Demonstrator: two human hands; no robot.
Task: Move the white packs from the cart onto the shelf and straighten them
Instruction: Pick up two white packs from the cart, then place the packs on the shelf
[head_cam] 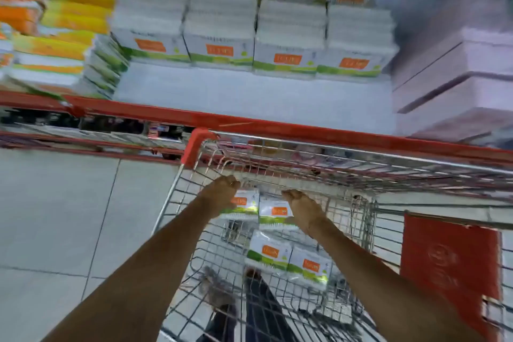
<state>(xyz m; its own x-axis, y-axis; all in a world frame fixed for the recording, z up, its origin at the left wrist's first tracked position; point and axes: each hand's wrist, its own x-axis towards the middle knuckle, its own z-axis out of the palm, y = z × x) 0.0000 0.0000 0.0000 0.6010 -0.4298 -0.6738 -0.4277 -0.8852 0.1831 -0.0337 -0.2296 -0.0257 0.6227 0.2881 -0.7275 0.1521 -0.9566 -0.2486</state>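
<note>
Four white packs (pixel 273 233) lie in the wire cart (pixel 305 164), two at 12 o'clock, two at 6. Left hand (pixel 222 194) grips the far left pack (pixel 244 204); right hand (pixel 302 208) curls onto its neighbour (pixel 274 214), grip unclear. Stocked shelf (pixel 249 97) beyond, front strip bare.

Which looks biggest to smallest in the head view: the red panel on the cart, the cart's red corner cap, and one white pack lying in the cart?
1. red panel, clearly largest, though it sits nearer the camera.
2. white pack.
3. red corner cap. The last two look close, so that order is unsure.
</note>
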